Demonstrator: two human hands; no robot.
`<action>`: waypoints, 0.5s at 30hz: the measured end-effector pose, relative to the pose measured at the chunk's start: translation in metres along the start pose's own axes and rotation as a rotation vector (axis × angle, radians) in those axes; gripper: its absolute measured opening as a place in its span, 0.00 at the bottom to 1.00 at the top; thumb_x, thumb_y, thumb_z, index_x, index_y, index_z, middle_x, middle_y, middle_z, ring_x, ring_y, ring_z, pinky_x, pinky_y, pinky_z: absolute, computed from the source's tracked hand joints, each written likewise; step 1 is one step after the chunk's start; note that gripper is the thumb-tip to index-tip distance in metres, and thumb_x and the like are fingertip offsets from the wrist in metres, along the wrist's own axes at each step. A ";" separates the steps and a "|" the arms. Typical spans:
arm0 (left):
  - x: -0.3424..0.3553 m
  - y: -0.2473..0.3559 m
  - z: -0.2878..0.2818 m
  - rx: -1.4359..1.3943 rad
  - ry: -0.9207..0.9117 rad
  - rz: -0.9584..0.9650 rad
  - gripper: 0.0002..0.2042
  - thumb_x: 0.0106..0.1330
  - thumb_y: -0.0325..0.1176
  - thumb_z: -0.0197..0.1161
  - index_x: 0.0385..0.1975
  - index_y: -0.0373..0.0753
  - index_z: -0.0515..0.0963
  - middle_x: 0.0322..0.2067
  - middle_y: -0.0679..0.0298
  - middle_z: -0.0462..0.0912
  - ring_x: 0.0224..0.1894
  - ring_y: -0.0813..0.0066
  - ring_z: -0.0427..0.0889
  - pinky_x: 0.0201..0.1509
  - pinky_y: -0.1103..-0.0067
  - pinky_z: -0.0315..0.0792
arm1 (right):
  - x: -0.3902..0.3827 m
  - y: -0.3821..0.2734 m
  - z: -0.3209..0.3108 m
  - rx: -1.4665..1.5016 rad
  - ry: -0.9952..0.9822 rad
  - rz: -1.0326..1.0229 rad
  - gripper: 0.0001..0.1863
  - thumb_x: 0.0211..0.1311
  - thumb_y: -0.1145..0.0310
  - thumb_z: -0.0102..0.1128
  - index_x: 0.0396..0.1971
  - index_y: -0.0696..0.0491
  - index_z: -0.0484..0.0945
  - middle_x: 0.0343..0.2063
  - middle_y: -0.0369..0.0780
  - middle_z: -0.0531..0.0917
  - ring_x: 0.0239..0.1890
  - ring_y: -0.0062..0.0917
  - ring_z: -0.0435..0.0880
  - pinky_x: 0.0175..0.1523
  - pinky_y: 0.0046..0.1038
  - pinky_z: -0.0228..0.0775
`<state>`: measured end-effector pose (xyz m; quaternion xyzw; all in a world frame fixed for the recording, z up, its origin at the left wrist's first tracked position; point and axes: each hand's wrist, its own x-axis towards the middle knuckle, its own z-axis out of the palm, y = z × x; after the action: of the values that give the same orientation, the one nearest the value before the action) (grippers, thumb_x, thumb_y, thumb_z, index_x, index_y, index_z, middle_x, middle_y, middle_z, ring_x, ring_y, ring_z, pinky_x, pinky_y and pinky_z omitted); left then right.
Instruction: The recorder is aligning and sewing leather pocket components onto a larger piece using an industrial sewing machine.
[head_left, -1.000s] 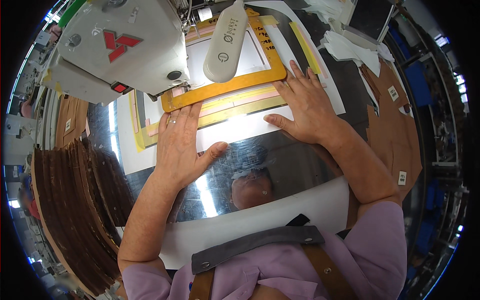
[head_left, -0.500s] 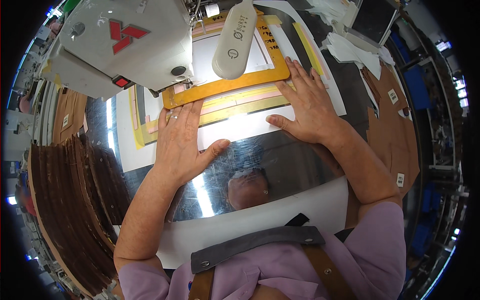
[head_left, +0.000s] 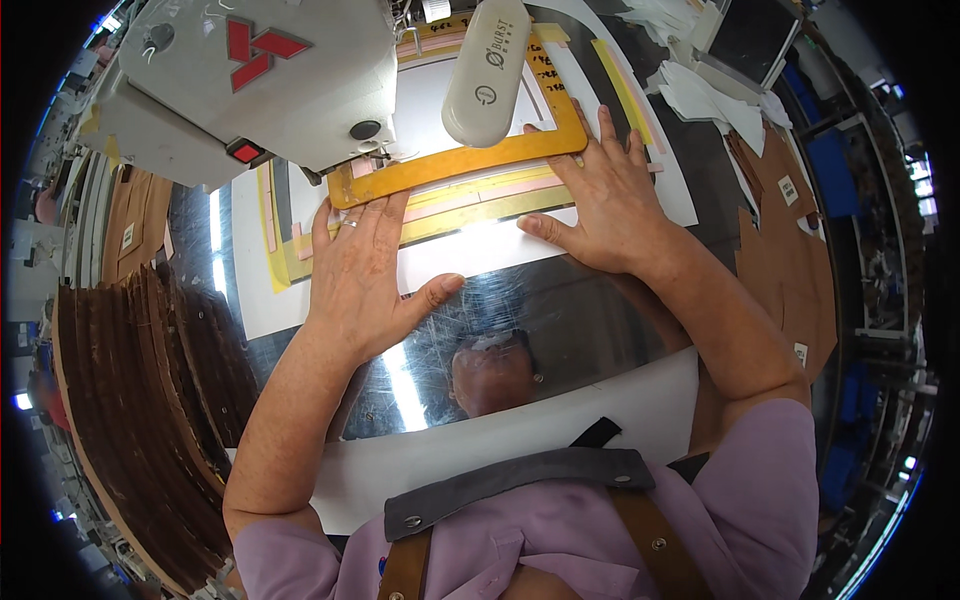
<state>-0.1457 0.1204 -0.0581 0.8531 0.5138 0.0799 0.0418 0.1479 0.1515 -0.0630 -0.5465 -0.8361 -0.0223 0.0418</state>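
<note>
Spread fingers of left hand (head_left: 352, 280) and right hand (head_left: 612, 208) open against orange frame (head_left: 470, 165), upper centre; pinched nothing visibly. Had frame placed by machine (head_left: 270, 105), upper left; couldn't judge amount done or left.

My shirt (head_left: 755, 490) is light purple. I see a yellow-orange frame (head_left: 460, 168) with black marks, a white machine (head_left: 180, 105) with red diamonds, and dark brown pieces (head_left: 130, 390).
</note>
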 end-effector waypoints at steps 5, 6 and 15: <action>0.004 0.000 0.002 0.048 0.025 0.025 0.52 0.63 0.79 0.39 0.70 0.33 0.63 0.63 0.44 0.74 0.69 0.49 0.70 0.77 0.46 0.37 | -0.004 0.002 0.009 -0.008 0.042 0.031 0.55 0.62 0.22 0.42 0.70 0.60 0.66 0.73 0.63 0.54 0.76 0.64 0.45 0.71 0.74 0.35; 0.002 0.001 0.000 0.071 0.061 0.024 0.51 0.64 0.79 0.38 0.71 0.35 0.62 0.63 0.46 0.74 0.69 0.50 0.70 0.77 0.46 0.37 | -0.004 -0.002 0.005 0.030 0.134 0.009 0.55 0.63 0.23 0.42 0.70 0.60 0.65 0.73 0.63 0.54 0.77 0.60 0.45 0.71 0.73 0.36; -0.012 -0.009 -0.002 0.253 0.101 -0.093 0.48 0.66 0.74 0.45 0.69 0.32 0.64 0.68 0.44 0.68 0.74 0.50 0.62 0.77 0.45 0.37 | -0.007 0.002 0.003 -0.004 -0.010 0.100 0.61 0.64 0.21 0.34 0.72 0.68 0.56 0.75 0.60 0.50 0.80 0.49 0.41 0.76 0.65 0.32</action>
<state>-0.1596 0.1137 -0.0587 0.8218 0.5602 0.0553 -0.0884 0.1525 0.1458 -0.0667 -0.5877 -0.8080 -0.0190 0.0377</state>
